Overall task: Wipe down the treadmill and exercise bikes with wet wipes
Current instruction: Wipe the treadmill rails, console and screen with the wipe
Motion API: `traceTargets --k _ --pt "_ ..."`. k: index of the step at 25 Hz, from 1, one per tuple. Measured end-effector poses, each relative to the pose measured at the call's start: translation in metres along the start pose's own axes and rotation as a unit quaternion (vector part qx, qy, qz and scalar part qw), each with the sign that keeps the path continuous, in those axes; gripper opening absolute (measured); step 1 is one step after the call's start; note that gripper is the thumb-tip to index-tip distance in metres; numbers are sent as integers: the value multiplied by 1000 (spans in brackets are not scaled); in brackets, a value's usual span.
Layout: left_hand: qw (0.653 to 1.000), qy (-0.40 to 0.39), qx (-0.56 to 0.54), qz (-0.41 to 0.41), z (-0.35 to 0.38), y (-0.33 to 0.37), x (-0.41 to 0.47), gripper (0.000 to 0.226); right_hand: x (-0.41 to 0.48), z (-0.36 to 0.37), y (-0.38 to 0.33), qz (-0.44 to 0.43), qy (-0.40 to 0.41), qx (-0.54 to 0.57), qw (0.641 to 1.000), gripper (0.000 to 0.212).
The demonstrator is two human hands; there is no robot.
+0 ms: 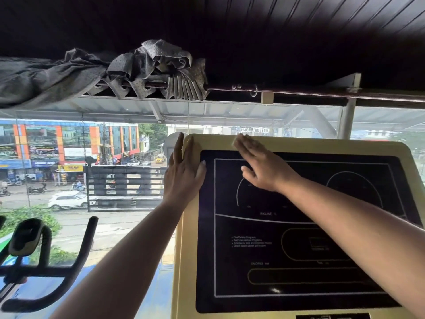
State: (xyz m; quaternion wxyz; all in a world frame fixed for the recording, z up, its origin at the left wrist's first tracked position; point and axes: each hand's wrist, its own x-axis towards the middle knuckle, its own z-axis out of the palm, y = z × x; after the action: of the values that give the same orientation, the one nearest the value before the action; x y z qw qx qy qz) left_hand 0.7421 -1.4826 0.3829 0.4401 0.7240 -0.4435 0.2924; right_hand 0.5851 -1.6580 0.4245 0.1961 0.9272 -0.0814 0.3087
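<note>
The treadmill console [299, 143] fills the lower right: a pale yellow frame around a black display panel [276, 261] with white lines. My left hand [184, 171] lies flat with straight fingers against the console's upper left corner. My right hand [262, 164] presses flat on the top of the panel, fingers straight and reaching the yellow rim. A small pale edge at its fingertips looks like a wet wipe [236, 142]; most of it is hidden under the hand.
An exercise bike's black handlebars [69, 268] and small console [25, 236] stand at the lower left. Behind the console is a large window [115, 157] onto a street. A grey curtain [138, 70] is bunched on a rod overhead.
</note>
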Motion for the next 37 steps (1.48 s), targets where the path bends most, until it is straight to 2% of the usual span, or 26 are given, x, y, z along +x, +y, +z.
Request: traceTargets --k 2,4,5,6,7,10,12,14,16,17,18,19,20,22,23,24,25,26,28,30,31,32,33,35,37 --pt "997 -23 68 7 0 -2 5 70 -12 2 6 106 27 -37 993 78" --pt "992 -39 117 5 1 2 11 74 -15 7 -8 224 30 -73 971 86" --pt "990 -38 138 1 3 6 14 76 -14 10 -16 246 20 -69 967 89" --pt "987 -33 160 -1 5 12 17 77 -12 9 -22 229 5 -50 972 90" --pt "982 -26 185 -1 7 20 20 77 -11 7 -22 176 -11 -26 984 87" --pt "972 -31 232 20 15 38 28 73 -21 -6 11 -40 -55 36 997 72" --pt "971 -49 233 31 23 51 30 73 -36 -15 43 -82 -75 35 993 65" --pt "974 -57 217 34 31 64 29 74 -49 -13 58 -27 -44 25 998 65" --pt "974 -60 214 41 40 76 30 74 -51 -2 44 112 32 -5 993 69" --pt "972 -62 221 48 43 80 30 74 -47 4 31 196 47 -5 979 70" --pt "970 -66 228 55 45 84 29 74 -42 6 20 262 35 20 964 71" --pt "968 -70 232 61 50 90 29 74 -40 6 16 287 16 52 956 72" --pt "969 -75 228 64 54 94 29 75 -41 2 19 256 2 72 964 72" --pt "973 -79 209 60 62 104 28 75 -51 -9 43 86 -12 53 995 69" --pt "974 -77 203 59 66 108 28 75 -58 -15 59 11 -27 31 999 69" --pt "975 -74 202 59 70 112 29 75 -65 -19 75 -30 -44 12 999 69" --pt "975 -71 203 58 74 115 29 75 -71 -19 90 -33 -54 -7 998 69" --pt "975 -68 203 56 77 118 30 75 -75 -18 100 -8 -49 -24 999 69" --pt "976 -66 202 56 85 128 30 75 -83 -12 108 119 -3 -51 992 73" --pt "975 -67 201 65 95 141 29 75 -84 -7 103 263 22 -64 963 79" --pt "975 -68 201 69 99 147 29 75 -83 -7 101 296 17 -58 953 81" --pt "975 -69 201 70 104 153 28 76 -84 -9 100 292 11 -51 955 82" --pt "975 -70 200 68 108 159 29 76 -86 -12 103 247 6 -48 968 83" --pt "976 -74 197 60 114 167 29 77 -96 -20 121 90 -11 -35 995 79" --pt "976 -76 199 56 122 176 28 77 -111 -27 154 -32 -42 -24 998 72"
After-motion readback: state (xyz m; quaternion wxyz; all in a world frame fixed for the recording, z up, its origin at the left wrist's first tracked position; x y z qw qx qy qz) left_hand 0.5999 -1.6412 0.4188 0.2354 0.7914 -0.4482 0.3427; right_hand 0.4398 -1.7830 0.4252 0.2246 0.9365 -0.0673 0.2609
